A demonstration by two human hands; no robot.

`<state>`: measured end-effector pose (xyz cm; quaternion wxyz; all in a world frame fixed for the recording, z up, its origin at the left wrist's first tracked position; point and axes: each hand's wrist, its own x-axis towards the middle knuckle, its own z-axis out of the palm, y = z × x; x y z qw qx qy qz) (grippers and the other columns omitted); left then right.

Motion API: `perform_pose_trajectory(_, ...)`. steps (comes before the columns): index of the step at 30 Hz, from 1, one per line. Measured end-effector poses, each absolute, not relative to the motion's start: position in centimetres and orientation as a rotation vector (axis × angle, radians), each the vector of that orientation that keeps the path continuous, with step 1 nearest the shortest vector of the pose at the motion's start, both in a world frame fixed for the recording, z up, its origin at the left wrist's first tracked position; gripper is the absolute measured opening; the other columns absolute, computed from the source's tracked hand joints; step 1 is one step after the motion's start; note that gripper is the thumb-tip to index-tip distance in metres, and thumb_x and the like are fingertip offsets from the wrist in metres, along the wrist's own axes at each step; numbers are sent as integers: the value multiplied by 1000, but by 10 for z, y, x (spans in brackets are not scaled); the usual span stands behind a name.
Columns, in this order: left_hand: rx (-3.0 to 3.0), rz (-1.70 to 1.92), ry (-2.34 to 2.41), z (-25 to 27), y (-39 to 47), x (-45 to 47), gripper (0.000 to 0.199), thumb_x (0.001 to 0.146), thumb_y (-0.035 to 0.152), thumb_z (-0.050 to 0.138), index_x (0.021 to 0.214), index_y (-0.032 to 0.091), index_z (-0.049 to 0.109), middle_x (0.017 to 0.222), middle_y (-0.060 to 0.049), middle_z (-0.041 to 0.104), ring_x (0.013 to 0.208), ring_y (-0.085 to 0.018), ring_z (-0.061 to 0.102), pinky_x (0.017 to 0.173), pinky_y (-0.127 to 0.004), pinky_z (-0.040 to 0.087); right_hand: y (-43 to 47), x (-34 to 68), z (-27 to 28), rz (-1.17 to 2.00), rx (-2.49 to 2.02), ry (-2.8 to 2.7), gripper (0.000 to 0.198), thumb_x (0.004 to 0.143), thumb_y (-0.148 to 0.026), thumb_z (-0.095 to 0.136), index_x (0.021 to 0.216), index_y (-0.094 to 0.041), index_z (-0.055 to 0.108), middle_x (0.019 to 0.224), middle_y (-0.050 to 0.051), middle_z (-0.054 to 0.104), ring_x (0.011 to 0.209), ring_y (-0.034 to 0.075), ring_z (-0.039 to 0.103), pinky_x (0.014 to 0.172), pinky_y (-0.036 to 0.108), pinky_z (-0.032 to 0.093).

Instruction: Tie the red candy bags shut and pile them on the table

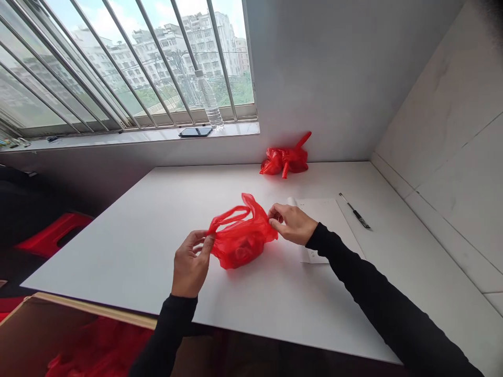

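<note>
A thin red plastic bag point(240, 243) is stretched between my two hands over the middle of the white table. My left hand point(192, 262) pinches its left edge near the base of a handle loop. On the other side, my right hand point(291, 222) has thumb and fingers closed on the bag's right edge. One handle stands up at the top, and something darker shows faintly through the plastic, too unclear to name. Behind it, against the wall, rests another red plastic bag point(288, 158), bunched up with its ends sticking out.
Paper sheets point(324, 209) lie partly under my right forearm, with a black pen point(356, 212) beside them. A cardboard box point(35, 319) of red plastic bags stands at the table's front left. On the windowsill are a phone point(195, 132) and a clear bottle point(210, 102).
</note>
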<state>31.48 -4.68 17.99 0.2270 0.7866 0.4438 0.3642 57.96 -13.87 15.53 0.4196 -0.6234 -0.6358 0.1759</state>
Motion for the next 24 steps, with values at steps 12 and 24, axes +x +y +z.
perform_pose_trajectory(12,2053,1124,1322,193,-55,324,30,81,51,70,89,22,70,86,-3,64,76,-18,57,71,-33,47,-156,581,175,436,-1587,-1704,10,92,-19,54,87,-20,63,79,0,66,76,16,57,71,29,40)
perform_pose_trajectory(24,1883,959,1017,198,-76,334,34,83,44,71,105,21,59,93,-4,67,83,-18,65,74,-32,55,-171,520,193,45,-1334,-1808,22,98,-13,46,116,-16,57,108,8,67,100,22,60,93,37,46)
